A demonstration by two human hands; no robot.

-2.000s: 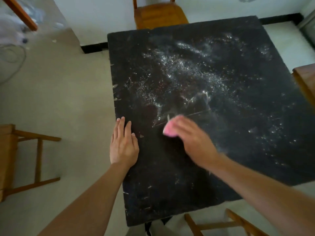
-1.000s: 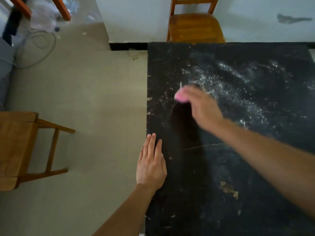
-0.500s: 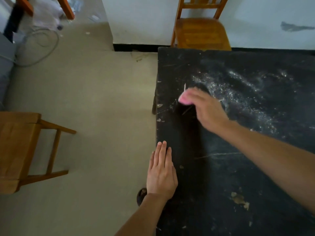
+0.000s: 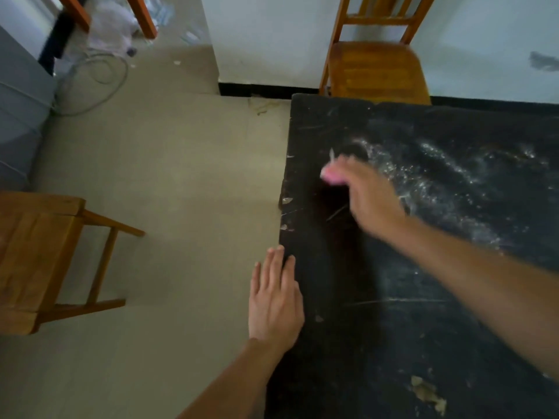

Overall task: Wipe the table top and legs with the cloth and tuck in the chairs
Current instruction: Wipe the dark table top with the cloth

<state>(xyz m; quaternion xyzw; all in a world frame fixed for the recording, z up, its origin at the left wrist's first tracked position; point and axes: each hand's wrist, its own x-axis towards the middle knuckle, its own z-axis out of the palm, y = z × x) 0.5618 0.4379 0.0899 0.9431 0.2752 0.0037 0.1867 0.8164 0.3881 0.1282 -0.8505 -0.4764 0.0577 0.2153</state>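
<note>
The black table top [image 4: 393, 343] fills the right half of the view, with white dust spread over its far right part. My right hand [image 4: 367, 195] holds a pink cloth [image 4: 331, 173] down on the top near the left edge; the hand is blurred and covers most of the cloth. My left hand [image 4: 276, 300] lies flat with straight fingers on the table's left edge. One wooden chair [image 4: 375, 71] stands at the far side of the table, its seat partly under the top. Another wooden chair [image 4: 36, 258] stands apart on the floor at left.
Beige floor [image 4: 181, 192] lies left of the table. A white wall with a black skirting [image 4: 272, 40] runs behind. Cables, plastic wrap and orange furniture legs [image 4: 106, 40] lie at top left, beside a grey piece of furniture [image 4: 18, 116]. Chipped paint [image 4: 426, 391] marks the near table top.
My right hand with the cloth has swept from nearer me out toward the far left part of the top. My left hand has kept to the table's left edge. The view has turned left.
</note>
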